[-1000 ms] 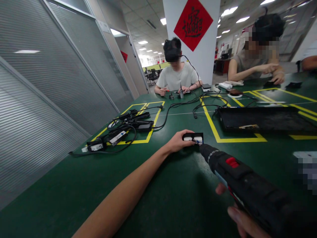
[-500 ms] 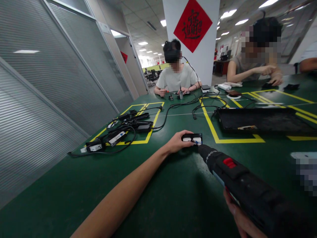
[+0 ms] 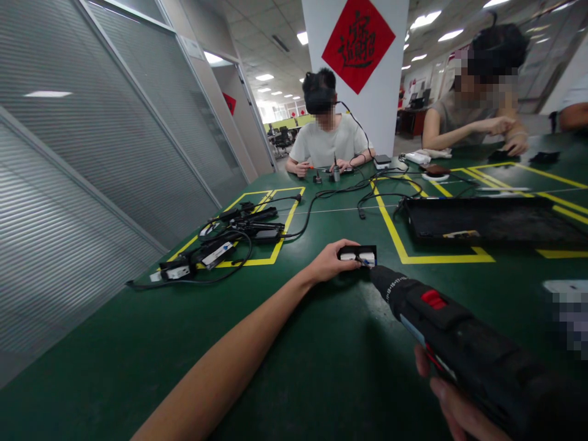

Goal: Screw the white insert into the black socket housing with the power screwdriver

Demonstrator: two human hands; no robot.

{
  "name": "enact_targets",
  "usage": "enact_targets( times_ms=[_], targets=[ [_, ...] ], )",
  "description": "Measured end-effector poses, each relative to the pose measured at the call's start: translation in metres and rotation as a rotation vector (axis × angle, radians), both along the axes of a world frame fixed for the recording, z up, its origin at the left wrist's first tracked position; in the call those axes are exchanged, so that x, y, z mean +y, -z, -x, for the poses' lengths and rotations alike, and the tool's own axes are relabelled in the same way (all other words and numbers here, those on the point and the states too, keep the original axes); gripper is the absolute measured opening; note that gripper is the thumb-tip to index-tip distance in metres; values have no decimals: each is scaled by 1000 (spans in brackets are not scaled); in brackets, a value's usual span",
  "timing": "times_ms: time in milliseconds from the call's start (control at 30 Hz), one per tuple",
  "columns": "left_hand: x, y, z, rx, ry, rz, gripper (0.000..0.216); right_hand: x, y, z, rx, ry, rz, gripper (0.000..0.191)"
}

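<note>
My left hand [image 3: 331, 262] grips the left end of a small black case with white parts inside [image 3: 366, 257], which rests on the green table [image 3: 294, 343]. Fingers and thumb close around its edge. In my right hand [image 3: 459, 398] is a black cordless drill [image 3: 463, 327] with a red switch on top. Its chuck points at the case, and the thin bit reaches the white parts near my left thumb. Whether the tip touches a screw cannot be made out. The drill body hides much of my right hand.
Black power adapters and cables [image 3: 239, 236] lie in a heap on the left. A long black tray [image 3: 487, 223] stands at the right, behind a yellow tape outline. Cables [image 3: 340, 191] cross the table's middle. Two people [image 3: 328, 131] work across the table.
The drill has shifted slightly right, and a little more of my right hand's fingers shows beneath it. My left hand and the case stay nearly in place.
</note>
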State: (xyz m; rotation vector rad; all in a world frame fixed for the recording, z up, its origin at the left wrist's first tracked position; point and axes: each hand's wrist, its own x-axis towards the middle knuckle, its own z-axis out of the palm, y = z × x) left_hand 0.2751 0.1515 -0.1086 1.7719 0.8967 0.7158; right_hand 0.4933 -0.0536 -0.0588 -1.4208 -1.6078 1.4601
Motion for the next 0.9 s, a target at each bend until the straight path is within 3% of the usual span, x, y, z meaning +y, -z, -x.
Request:
enact_targets(
  times_ms=[133, 333, 433, 700, 833, 900],
  targets=[
    [-1, -1, 0, 12, -6, 15, 55, 2, 26, 0, -49, 15, -17, 5],
    [-2, -4, 0, -5, 14, 7, 53, -6, 42, -1, -134, 3, -263, 20],
    [-3, -6, 0, 0, 12, -4, 53, -3, 40, -1, -93, -7, -204, 24],
    [-4, -8, -1, -2, 40, 6, 54, -5, 16, 0, 167, 77, 122, 11],
    [-1, -5, 0, -1, 43, 3, 55, -8, 34, -4, 215, 69, 174, 2],
    [0, -3, 0, -1, 37, 6, 55, -9, 48, -6, 186, 58, 94, 5]
  ],
)
